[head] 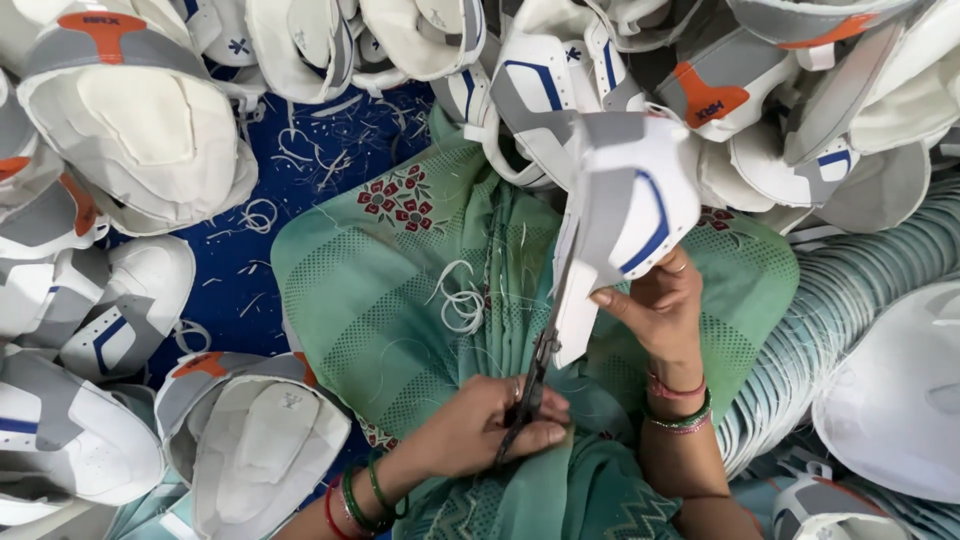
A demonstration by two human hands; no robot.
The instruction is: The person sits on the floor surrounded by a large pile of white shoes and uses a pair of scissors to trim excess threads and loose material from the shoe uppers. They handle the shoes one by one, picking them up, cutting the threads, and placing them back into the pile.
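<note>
My right hand (660, 305) grips a white and grey shoe upper (625, 210) with a blue stripe, holding it upright over my lap by its lower edge. My left hand (490, 425) is closed around the handles of dark metal scissors (538, 375). The blades point up along the upper's left edge and touch it. Both wrists carry red and green bangles. A green patterned garment (400, 300) covers my lap, with loose white thread loops (460, 300) lying on it.
Piles of similar white, grey and orange shoe uppers (140, 130) ring me on the left, along the top and at the lower left (260, 440). A blue mat (300, 160) strewn with thread scraps shows between them. A ribbed stack of pale flat pieces (850, 290) lies at the right.
</note>
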